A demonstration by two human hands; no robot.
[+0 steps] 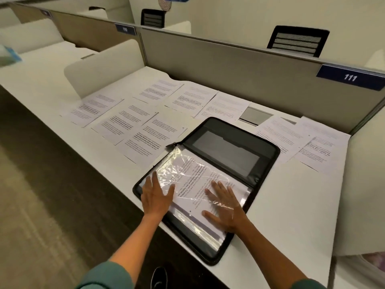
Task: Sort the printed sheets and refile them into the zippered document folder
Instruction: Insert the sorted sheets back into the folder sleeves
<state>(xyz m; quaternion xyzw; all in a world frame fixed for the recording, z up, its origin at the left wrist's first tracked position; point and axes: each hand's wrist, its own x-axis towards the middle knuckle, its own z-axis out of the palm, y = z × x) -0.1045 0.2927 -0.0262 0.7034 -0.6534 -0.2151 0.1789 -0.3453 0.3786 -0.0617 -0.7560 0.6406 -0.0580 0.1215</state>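
Note:
A black zippered document folder [264,163] lies open on the white desk, its near half holding clear plastic sleeves [187,174] with a printed sheet inside. My left hand [157,196] rests flat on the sleeve's left edge, fingers spread. My right hand [226,207] presses flat on the sleeve's right part, partly under a film of plastic. Several printed sheets [133,122] lie spread on the desk to the left and behind the folder, and more printed sheets [310,142] lie to its right.
A grey partition [239,65] with number plates 110 and 111 runs behind the desk. A white divider [104,65] stands at the left, another at the far right. A grey cable hatch [256,116] sits behind the folder. The desk's front edge [116,163] drops to a dark floor.

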